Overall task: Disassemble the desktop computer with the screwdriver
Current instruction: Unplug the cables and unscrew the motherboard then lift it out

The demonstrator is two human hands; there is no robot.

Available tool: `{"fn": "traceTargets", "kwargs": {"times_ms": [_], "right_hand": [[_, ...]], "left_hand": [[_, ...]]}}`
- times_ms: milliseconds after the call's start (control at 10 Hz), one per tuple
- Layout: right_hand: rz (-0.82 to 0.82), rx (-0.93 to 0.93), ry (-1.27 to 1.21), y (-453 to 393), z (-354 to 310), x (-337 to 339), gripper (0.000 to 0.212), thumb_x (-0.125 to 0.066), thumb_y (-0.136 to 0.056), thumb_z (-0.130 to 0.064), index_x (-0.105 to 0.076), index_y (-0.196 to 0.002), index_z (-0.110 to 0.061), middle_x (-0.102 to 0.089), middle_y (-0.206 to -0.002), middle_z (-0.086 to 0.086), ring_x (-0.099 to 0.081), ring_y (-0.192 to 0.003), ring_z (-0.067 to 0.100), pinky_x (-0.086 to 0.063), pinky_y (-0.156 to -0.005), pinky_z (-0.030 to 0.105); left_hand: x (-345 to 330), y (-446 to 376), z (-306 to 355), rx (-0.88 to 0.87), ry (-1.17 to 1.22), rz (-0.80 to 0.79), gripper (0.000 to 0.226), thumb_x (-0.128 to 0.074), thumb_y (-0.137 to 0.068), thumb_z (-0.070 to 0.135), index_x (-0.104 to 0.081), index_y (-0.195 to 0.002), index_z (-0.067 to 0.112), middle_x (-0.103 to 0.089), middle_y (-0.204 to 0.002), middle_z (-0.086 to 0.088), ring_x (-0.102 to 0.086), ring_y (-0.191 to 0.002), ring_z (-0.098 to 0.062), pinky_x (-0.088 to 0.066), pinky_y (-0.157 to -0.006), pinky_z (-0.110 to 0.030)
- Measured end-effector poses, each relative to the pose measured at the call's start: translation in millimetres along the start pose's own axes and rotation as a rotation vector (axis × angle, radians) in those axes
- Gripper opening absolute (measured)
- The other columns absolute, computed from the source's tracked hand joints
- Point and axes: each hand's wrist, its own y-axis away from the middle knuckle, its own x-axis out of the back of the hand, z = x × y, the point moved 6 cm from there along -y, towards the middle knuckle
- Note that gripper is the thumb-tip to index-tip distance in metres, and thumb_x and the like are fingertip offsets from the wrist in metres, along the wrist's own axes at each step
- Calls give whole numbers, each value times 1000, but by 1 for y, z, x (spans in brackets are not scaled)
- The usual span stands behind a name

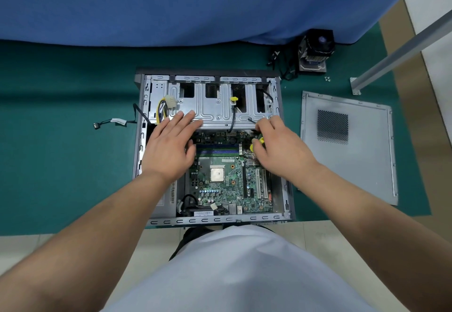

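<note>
The screwdriver [256,138] is gripped in the curled right hand [281,145], its shaft pointing away over the open computer case [146,96]. Left of that grip, the left hand [171,145] rests flat, fingers straight, on the metal bracket [215,108].

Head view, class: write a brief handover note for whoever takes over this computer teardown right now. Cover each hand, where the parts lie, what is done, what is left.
Left hand: open, fingers flat on the silver metal drive cage.
Right hand: grips the yellow-handled screwdriver, its tip at the cage's right edge.
Open grey desktop case lies on the green mat.
Done: grey perforated side panel is off, lying right of the case; black fan-and-heatsink cooler sits beyond it, small loose screws nearby.
Left: drive cage, green motherboard, cables.
</note>
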Motion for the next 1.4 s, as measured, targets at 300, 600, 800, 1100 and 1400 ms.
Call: {"fn": "traceTargets", "kwargs": {"times_ms": [300, 600, 800, 1100, 1400], "right_hand": [[-1, 27, 46, 4, -3, -1, 33, -48, -102, -36, -50, -131, -21, -53, -121, 4, -60, -95, 30, -57, -72, 43], [72, -26, 14, 4, 2, -1, 32, -50, -101, -32, -51, -128, -14, -52, -121, 8, -58, -97, 30, -53, -71, 41], [52, 30, 86, 6, -2, -2, 35, -55, -92, -22, -54, -126, -17, -51, -123, 4, -55, -104, 29, -55, -72, 40], [142, 14, -195, 9, 5, -4, 35, -67, -91, -7, -59, -124, -15, -53, -123, 2, -57, -107, 19, -44, -89, 27], [125, -74, -168, 13, 5, -10, 44, -60, -94, -15, -50, -137, -16, -52, -130, 7, -62, -97, 25, -53, -82, 41]], "left_hand": [[0, 0, 0, -2, 5, 1, 59, -36, -94, 34, -40, -153, 38, -37, -164, 10, -26, -154, -12, -13, -128, -38], [1, 0, 0, 1, 2, 4, 60, -35, -93, 34, -40, -152, 38, -37, -163, 10, -26, -154, -12, -12, -128, -37], [1, 0, 0, -3, -2, 12, 60, -36, -93, 34, -40, -152, 38, -38, -163, 10, -27, -154, -12, -13, -128, -37], [0, 0, 0, -4, -2, 7, 61, -36, -92, 34, -40, -153, 38, -37, -163, 11, -27, -154, -12, -10, -128, -35], [0, 0, -1, 2, 9, 4, 61, -36, -92, 33, -41, -152, 37, -38, -163, 10, -27, -154, -11, -12, -128, -36]]}}
